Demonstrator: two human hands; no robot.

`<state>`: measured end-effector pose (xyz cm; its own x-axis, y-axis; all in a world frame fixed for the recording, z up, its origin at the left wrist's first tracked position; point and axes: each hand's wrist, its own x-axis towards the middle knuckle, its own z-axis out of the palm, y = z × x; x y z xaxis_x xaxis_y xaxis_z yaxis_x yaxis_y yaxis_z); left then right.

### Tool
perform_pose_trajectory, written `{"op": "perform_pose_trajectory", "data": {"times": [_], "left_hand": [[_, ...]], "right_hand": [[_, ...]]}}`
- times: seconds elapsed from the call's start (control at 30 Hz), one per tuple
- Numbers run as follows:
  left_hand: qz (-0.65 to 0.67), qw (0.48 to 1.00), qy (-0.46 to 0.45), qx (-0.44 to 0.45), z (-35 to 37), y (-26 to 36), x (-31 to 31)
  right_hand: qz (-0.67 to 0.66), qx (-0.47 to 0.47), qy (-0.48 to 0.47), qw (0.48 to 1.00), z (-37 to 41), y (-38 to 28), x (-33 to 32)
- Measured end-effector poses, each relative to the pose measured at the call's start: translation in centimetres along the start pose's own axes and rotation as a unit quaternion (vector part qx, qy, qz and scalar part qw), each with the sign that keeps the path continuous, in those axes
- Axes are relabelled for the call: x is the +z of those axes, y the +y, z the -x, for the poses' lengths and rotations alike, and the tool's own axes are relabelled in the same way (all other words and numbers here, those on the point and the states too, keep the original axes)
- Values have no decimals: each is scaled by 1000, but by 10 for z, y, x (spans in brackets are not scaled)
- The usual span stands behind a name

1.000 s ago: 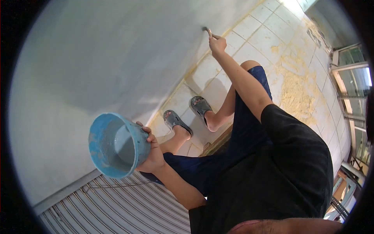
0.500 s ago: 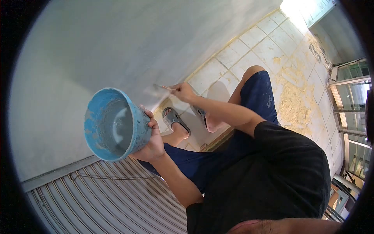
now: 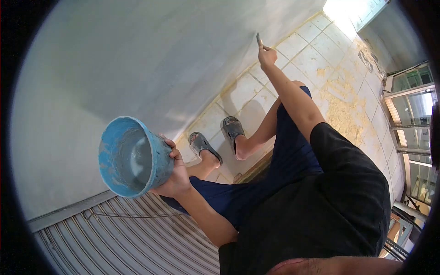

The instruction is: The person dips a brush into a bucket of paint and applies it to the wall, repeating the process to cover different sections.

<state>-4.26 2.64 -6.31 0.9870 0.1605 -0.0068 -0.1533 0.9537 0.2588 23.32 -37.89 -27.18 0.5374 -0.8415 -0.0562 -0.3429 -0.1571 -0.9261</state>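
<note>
Daylight through a fisheye lens
Glare washes out the floor tiles (image 3: 337, 9) at upper right; a soft shadow darkens the wall (image 3: 114, 59) at centre left. Black corners ring the frame; lines bend near the edges.

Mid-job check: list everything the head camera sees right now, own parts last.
bucket: one, blue, grey inside, lower left
hand tool: one, dark, kind unclear, at the wall
wall: one, grey, upper left
floor tiles: many, pale, upper right
dust patch: one, yellow, on the tiles
roller shutter: one, grey, bottom left
glazed frames: several, far right
sandals: two, grey, on the feet
left hand: grips bucket
right hand: grips hand tool
</note>
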Motion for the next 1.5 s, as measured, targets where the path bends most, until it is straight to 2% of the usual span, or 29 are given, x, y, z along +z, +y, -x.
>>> {"op": "perform_pose_trajectory", "data": {"times": [0.07, 0.13, 0.2, 0.23, 0.27, 0.3, 0.33, 0.4, 0.5, 0.53, 0.63, 0.67, 0.8, 0.87, 0.9, 0.97, 1.0, 1.07, 1.13, 1.2, 1.23, 1.3, 1.37, 1.47, 1.5], "left_hand": [[10, 999, -33, 17, -2, -1, 4], [18, 999, -31, 19, -4, 1, 4], [25, 999, -28, 21, -6, 2, 3], [32, 999, -27, 20, -7, 2, 3], [40, 999, -26, 18, -9, 2, 3], [40, 999, -27, 15, -11, 0, 2], [44, 998, -40, 11, -13, -1, 1], [49, 997, -56, 7, -15, -5, 2], [66, 997, -28, 6, -11, -8, 11], [84, 996, -29, -7, -9, -9, 13], [106, 994, -31, -9, -3, -4, 13], [105, 994, -29, -4, -1, -3, 12], [128, 991, -30, 2, 4, 5, 5], [137, 990, -25, -3, 7, 10, 4], [137, 990, -27, 0, 8, 12, 5], [121, 992, -35, 5, 11, 14, 6], [123, 992, -37, 7, 11, 15, 6], [125, 991, -34, 10, 10, 16, 6], [133, 990, -36, 9, 10, 16, 6], [139, 990, -38, 8, 8, 14, 6], [141, 989, -41, 5, 7, 14, 6], [144, 989, -45, 2, 4, 15, 4], [133, 990, -53, 3, 2, 14, 3], [125, 989, -83, 4, 2, 12, -2], [126, 989, -83, 7, 4, 12, -1]], "right_hand": [[5, -17, -35, 999, 32, -14, 11], [-10, -101, -49, 994, 83, -16, 36], [-6, -100, -80, 992, 158, -38, 43], [-27, -58, -115, 991, 192, -43, 45], [-57, -93, -110, 988, 223, -34, 53], [-27, -129, -146, 980, 253, -19, 58], [-9, -121, -241, 963, 283, -17, 48], [-15, -210, -395, 894, 328, -10, 27], [-45, -230, -432, 871, 338, -1, 24], [-23, -212, -422, 881, 321, -7, 24], [58, -197, -346, 916, 219, -35, 23], [52, -241, -332, 911, 183, -31, 20], [129, -243, -229, 934, 81, -24, 0], [104, -167, -124, 973, 54, -26, -7], [102, -169, -125, 972, 54, -31, -11], [71, -50, -56, 995, 54, -42, -17], [71, -53, -56, 994, 62, -45, -13], [72, -105, -67, 990, 99, -48, 7], [19, -150, -108, 983, 166, -44, 31], [23, -110, -171, 979, 242, -55, 42], [-3, -123, -216, 969, 272, -53, 44], [30, -222, -263, 938, 321, -42, 43], [30, -253, -427, 868, 349, -34, 29], [3, -282, -467, 838, 349, -45, 7], [12, -271, -441, 856, 332, -49, 10]]}}
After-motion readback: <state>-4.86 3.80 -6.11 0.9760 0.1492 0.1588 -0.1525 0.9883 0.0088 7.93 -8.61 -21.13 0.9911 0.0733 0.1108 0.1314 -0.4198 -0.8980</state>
